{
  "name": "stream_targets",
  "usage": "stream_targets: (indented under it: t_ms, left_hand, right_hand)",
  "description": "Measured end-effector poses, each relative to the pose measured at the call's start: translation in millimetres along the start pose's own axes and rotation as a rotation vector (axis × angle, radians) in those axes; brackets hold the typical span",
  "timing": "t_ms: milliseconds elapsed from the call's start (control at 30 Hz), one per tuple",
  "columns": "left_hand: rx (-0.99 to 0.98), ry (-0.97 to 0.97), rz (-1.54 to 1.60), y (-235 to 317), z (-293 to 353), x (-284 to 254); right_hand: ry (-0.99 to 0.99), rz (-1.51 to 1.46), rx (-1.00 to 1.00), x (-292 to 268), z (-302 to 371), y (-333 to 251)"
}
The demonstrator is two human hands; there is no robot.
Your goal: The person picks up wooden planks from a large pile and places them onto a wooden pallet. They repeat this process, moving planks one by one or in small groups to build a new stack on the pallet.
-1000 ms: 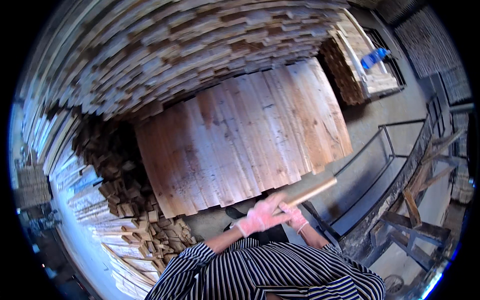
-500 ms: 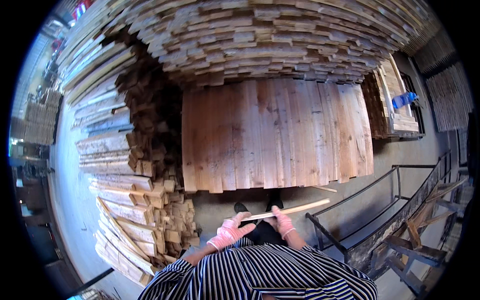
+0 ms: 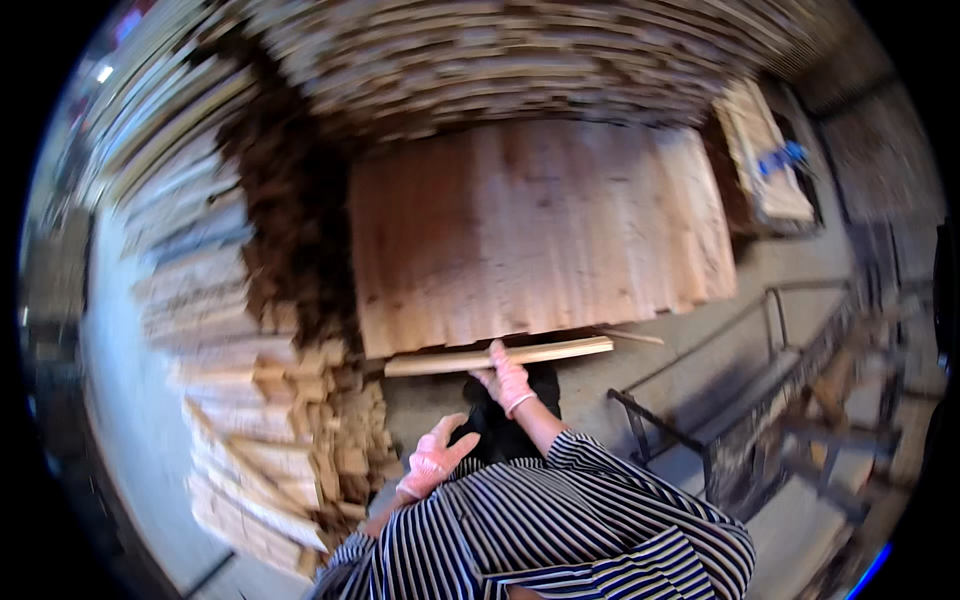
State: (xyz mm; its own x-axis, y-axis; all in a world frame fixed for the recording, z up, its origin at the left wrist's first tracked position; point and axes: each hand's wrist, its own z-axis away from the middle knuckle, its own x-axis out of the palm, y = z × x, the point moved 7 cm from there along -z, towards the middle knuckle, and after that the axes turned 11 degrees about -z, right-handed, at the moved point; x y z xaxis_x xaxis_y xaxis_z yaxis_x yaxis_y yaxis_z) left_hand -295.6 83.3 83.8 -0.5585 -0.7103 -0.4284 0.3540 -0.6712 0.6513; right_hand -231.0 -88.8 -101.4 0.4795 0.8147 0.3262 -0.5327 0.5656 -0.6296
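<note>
My right hand, in a pink glove, grips a long pale wooden slat near its middle. The slat lies level along the near edge of a flat layer of wooden boards. Lower down and apart from the slat, my left hand, also in a pink glove, hangs free with its fingers spread and nothing in it. A black-and-white striped shirt covers my arms and chest at the bottom of the view.
Tall stacks of cut planks rise on the left, and more stacked timber fills the back. A metal frame rack stands on the right over a concrete floor. Another board pile with a blue item sits at the far right.
My left hand has let go of the slat and dropped back toward my body. The slat has moved forward to the board layer's edge. My view has swung left and closer.
</note>
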Motion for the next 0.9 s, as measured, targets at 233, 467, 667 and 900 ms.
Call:
stream_targets:
  t_ms: [233, 467, 667, 900]
  left_hand:
    - [-0.171, -0.025, 0.177, -43, -2, 22]
    - [-0.299, -0.123, 0.123, -60, -9, 44]
    - [-0.224, -0.18, -0.082, 47, -39, 37]
    - [-0.06, -0.085, 0.028, 98, -83, 44]
  right_hand:
    - [0.269, 0.311, -0.054, -151, 46, -68]
    - [0.447, -0.329, -0.031, -294, -43, -169]
    - [0.566, -0.167, -0.061, -227, -16, -205]
    - [0.239, 0.676, -0.357, -77, 15, -333]
